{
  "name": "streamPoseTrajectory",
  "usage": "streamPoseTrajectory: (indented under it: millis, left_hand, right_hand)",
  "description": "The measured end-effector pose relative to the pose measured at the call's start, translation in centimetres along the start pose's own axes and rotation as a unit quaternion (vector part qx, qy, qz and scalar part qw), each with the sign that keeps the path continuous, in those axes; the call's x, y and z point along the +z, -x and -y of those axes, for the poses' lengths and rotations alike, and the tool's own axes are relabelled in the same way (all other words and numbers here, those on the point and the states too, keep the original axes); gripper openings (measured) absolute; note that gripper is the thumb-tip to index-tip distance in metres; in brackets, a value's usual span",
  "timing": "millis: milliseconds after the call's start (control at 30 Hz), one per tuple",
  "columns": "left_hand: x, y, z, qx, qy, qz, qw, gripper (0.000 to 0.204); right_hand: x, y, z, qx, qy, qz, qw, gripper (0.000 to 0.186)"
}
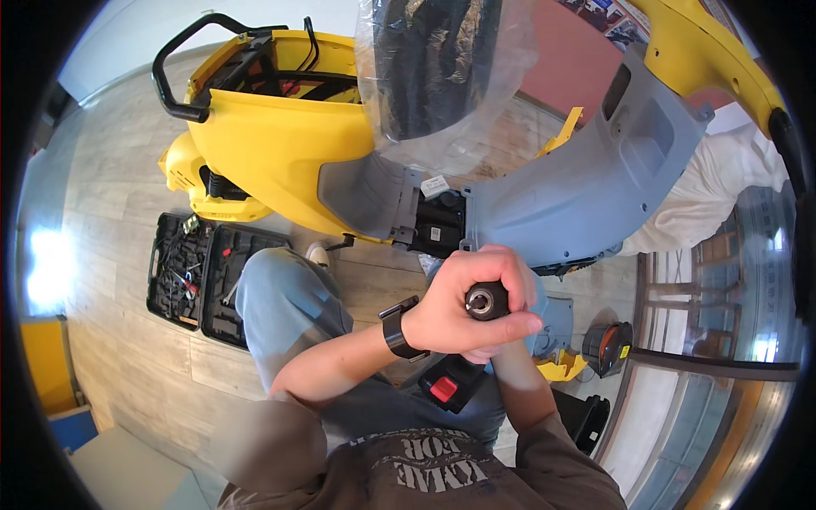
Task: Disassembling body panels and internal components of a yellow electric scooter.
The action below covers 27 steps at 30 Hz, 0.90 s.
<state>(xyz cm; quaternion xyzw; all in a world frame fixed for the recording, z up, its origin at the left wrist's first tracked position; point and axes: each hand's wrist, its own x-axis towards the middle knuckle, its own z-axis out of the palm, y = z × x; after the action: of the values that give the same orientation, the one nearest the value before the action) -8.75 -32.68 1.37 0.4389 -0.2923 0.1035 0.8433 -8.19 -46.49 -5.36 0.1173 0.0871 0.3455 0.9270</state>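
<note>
Near the middle of the frame, the left hand [455,310] has its fingers and thumb wrapped around the front of a drill [487,301], whose round black chuck faces up toward the camera. The drill's battery [444,389], with a red button, shows just below the hands. The right hand [484,351] is mostly hidden beneath the left one, so I cannot tell how its grip closes. A black watch [397,331] circles the left wrist.

Across the top of the frame stands a yellow and grey scooter [289,153], with a dark seat [433,68] in clear plastic. An open toolbox [219,289] lies on the wooden floor [119,187] at centre left; white cloth [693,191] hangs at upper right.
</note>
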Motion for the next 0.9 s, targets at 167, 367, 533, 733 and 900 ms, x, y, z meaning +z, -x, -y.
streamPoseTrajectory:
  millis: [167, 367, 533, 733, 900]
  left_hand:
    - [-1.1, -0.6, -0.2, 0.023, -0.049, 0.042, 0.998, 0.022]
    - [-1.4, -0.7, -1.1, -0.057, -0.025, 0.037, 0.997, 0.028]
    - [1.1, 0.7, 0.8, -0.063, 0.04, -0.162, 0.984, 0.036]
    - [2.0, 1.3, 0.0, -0.092, 0.109, -0.225, 0.964, 0.023]
    - [1.2, 1.3, 1.2, -0.031, 0.089, -0.152, 0.984, 0.019]
  right_hand:
    - [-0.2, 0.8, 1.4, 0.233, 0.213, 0.147, 0.937, 0.021]
    - [-1.4, 0.8, 2.4, 0.303, 0.224, 0.159, 0.913, 0.031]
    - [-1.7, 1.4, 2.5, 0.217, 0.267, 0.125, 0.931, 0.051]
    - [-0.5, 0.2, 0.6, 0.133, 0.359, 0.14, 0.913, 0.05]
    - [-0.8, 0.4, 1.0, 0.129, 0.318, 0.173, 0.923, 0.051]
